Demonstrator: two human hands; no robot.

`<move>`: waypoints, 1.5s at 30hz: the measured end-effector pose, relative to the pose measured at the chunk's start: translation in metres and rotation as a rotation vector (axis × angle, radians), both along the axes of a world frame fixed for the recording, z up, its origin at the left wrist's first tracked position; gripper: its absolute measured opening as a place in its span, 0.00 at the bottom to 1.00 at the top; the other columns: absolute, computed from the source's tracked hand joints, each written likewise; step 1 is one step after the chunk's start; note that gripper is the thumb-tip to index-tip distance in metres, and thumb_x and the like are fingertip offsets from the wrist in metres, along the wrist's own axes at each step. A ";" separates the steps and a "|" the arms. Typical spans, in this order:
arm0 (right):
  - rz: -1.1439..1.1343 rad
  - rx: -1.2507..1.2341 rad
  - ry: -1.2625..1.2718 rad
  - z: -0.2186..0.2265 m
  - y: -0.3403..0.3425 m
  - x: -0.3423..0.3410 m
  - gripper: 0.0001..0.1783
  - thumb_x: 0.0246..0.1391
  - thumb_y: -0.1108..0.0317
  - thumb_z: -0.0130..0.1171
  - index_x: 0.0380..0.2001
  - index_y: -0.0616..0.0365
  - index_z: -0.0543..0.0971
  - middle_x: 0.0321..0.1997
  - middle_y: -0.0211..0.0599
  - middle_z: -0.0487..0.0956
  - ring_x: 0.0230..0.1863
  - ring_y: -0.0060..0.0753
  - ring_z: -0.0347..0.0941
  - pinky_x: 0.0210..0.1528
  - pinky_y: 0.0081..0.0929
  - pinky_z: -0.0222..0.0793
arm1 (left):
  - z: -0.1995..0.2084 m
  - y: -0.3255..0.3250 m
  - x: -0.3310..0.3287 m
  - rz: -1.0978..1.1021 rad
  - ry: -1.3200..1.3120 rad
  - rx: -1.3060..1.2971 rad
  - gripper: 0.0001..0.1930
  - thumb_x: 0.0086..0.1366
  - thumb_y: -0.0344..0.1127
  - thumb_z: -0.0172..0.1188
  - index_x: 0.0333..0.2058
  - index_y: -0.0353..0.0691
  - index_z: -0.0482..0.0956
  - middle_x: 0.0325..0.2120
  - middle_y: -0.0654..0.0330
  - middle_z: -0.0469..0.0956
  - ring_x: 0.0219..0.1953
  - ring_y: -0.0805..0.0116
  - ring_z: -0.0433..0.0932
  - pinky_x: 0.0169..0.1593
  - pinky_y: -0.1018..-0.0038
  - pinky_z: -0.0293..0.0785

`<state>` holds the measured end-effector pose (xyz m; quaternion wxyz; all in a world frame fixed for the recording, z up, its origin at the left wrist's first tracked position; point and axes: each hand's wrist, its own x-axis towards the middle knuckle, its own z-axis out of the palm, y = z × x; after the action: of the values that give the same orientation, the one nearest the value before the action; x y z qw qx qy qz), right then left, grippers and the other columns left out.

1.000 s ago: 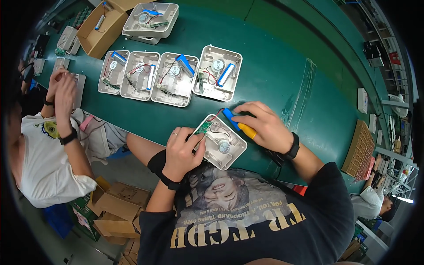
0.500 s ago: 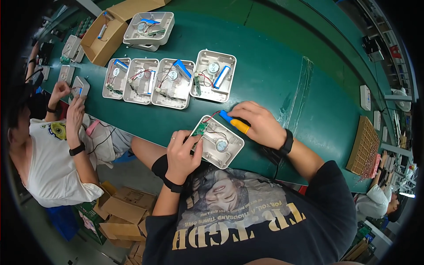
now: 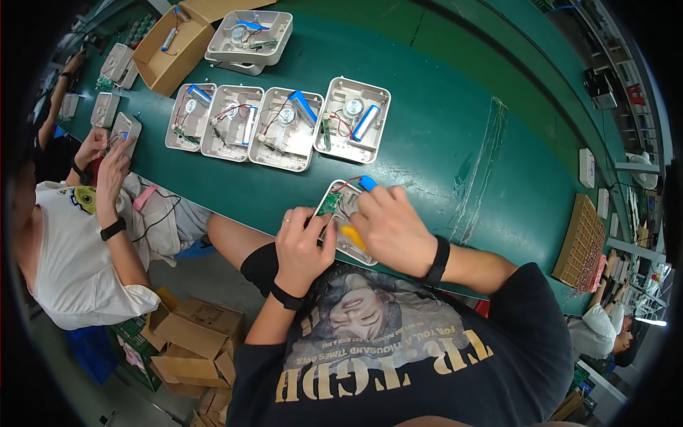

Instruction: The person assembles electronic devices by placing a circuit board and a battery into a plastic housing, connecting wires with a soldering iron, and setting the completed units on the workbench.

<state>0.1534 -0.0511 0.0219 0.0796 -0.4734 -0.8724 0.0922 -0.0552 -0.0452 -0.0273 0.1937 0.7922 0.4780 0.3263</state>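
A small light-grey plastic casing (image 3: 334, 186) rests tilted at the table's near edge, in front of me. My left hand (image 3: 304, 245) grips its left side, fingertips beside a green circuit board (image 3: 329, 203). My right hand (image 3: 390, 226) reaches over the casing with its fingers bent down into it; what they pinch, if anything, is hidden. A yellow cover (image 3: 353, 237), apparently a finger cot, shows on one of its digits. Past the knuckles the end of a blue battery (image 3: 367, 183) sticks out, joined to the board side by red wire. My right hand hides much of the casing's inside.
Several like casings with batteries, boards and wires stand in a row (image 3: 284, 158) beyond. Behind them are stacked casings (image 3: 281, 46) and a cardboard box (image 3: 153, 64). A co-worker's hands (image 3: 110, 160) work on another casing at left. A partitioned brown tray (image 3: 580, 242) stands right.
My right hand has moved left and nearer me, from beside the casing to over it. The battery has shifted slightly right. My left hand keeps its hold on the casing.
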 end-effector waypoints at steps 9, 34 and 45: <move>-0.043 -0.048 0.327 0.000 0.003 0.034 0.12 0.58 0.66 0.65 0.45 0.56 0.85 0.41 0.43 0.78 0.45 0.49 0.75 0.47 0.44 0.70 | 0.000 0.001 -0.003 -0.001 -0.015 0.010 0.05 0.60 0.27 0.71 0.35 0.37 0.86 0.35 0.55 0.78 0.36 0.51 0.79 0.38 0.60 0.77; 0.024 -0.409 0.447 0.016 0.040 0.036 0.21 0.56 0.72 0.70 0.54 0.59 0.82 0.41 0.41 0.80 0.40 0.45 0.80 0.43 0.37 0.78 | -0.005 0.002 -0.010 -0.030 -0.059 0.002 0.06 0.60 0.28 0.71 0.36 0.38 0.86 0.36 0.56 0.78 0.36 0.54 0.78 0.37 0.61 0.77; 0.035 -0.249 0.222 0.019 0.038 0.018 0.18 0.58 0.71 0.68 0.51 0.60 0.82 0.43 0.42 0.78 0.46 0.50 0.79 0.49 0.43 0.77 | -0.005 0.001 -0.007 -0.007 -0.092 -0.015 0.06 0.58 0.26 0.71 0.35 0.37 0.87 0.35 0.56 0.78 0.36 0.53 0.78 0.39 0.61 0.76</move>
<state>0.1715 -0.0135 0.0406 0.1146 -0.4515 -0.8481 0.2526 -0.0617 -0.0446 -0.0327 0.2225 0.7764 0.4684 0.3582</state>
